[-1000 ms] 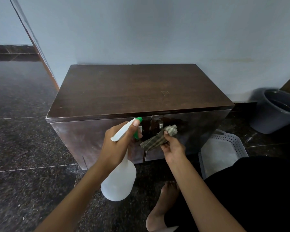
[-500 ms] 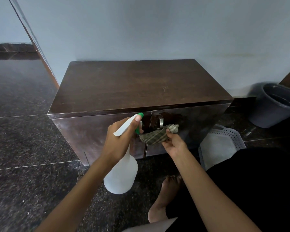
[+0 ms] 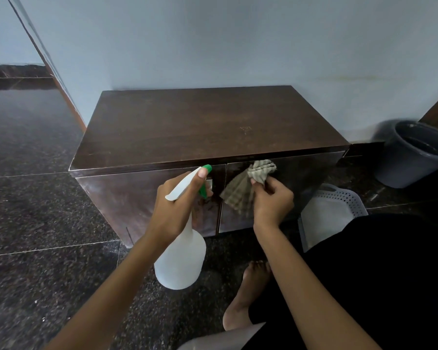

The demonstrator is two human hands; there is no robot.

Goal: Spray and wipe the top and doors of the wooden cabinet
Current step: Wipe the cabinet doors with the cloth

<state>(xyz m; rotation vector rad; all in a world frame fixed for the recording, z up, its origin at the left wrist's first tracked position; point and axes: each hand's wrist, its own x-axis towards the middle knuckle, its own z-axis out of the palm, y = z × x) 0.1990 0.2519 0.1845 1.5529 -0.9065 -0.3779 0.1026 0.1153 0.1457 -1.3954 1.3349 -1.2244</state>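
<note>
A low dark wooden cabinet stands against the pale wall, with two doors facing me. My left hand grips the neck of a white spray bottle with a green nozzle, held in front of the left door. My right hand holds a checked beige cloth bunched against the upper left part of the right door. The door handles are mostly hidden behind the bottle and cloth.
A grey bucket stands on the floor right of the cabinet. A white perforated basket lies by the cabinet's right corner. My bare foot and dark-clothed leg are below. The floor is dark speckled stone.
My right hand with the cloth has moved up and to the right on the right door, toward its top edge. The left hand and bottle have stayed about where they were.
</note>
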